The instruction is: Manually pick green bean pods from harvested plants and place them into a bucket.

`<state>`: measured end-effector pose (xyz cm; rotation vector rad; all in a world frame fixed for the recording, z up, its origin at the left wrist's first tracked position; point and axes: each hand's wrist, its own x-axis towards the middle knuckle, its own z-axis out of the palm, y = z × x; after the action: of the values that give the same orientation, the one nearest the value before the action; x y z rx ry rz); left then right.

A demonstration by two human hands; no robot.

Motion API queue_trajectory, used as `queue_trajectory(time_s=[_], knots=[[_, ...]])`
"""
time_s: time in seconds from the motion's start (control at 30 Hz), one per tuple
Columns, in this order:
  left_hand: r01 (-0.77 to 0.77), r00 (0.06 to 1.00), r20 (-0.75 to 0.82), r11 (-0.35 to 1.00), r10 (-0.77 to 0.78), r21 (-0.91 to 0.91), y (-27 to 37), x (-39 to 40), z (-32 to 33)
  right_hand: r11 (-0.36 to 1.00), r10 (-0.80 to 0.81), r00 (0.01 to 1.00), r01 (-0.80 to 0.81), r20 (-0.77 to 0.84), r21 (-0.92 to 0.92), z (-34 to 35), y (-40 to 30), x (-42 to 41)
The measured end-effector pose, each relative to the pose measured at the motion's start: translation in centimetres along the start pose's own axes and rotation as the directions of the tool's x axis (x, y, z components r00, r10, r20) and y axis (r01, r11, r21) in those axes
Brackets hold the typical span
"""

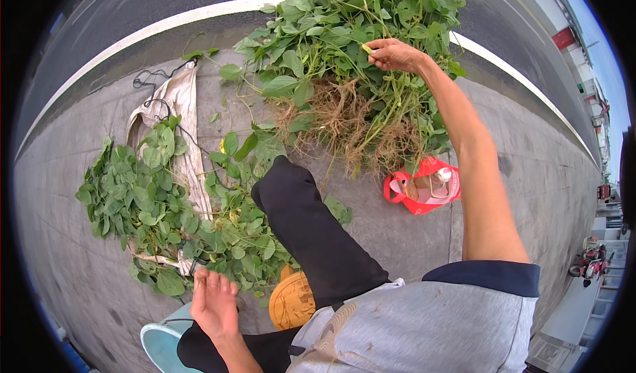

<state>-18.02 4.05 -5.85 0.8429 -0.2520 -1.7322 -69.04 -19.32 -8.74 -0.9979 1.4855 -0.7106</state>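
Note:
A large heap of leafy bean plants, their brown roots turned towards me, lies on the pavement beside the road. Over the right part of this heap, my right hand pinches a small green bean pod between thumb and fingers. My left hand is raised palm up with fingers slightly bent and holds nothing visible; it is close to the light-blue bucket. Above that hand, a second pile of leafy stems partly covers a whitish cloth sack with a dark cord.
A red bag holding a clear bottle stands right of the roots. A round wooden stool is beside my legs. Behind the heap runs the asphalt road with its white line. A red motorcycle stands far right.

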Motion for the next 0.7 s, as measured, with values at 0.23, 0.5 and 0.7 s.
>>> queue_trajectory(time_s=[0.23, 0.5, 0.7], knots=[[-0.147, 0.949, 0.308, 0.776, -0.063, 0.613, -0.8, 4.3, 8.4, 0.981, -0.19, 0.963, 0.18, -0.194, -0.067, 6.8, 2.6, -1.5], [-0.488, 0.87, 0.492, -0.086, 0.031, 0.868, -10.0, 22.7, 18.4, 0.888, -0.459, 0.831, 0.433, -0.315, -0.153, 15.7, 2.8, -3.1], [-0.376, 0.924, 0.382, -0.12, 0.023, 0.919, -16.1, 27.0, 21.7, 0.704, -0.671, 0.655, 0.416, -0.348, -0.575, 15.0, 4.7, -3.1]])
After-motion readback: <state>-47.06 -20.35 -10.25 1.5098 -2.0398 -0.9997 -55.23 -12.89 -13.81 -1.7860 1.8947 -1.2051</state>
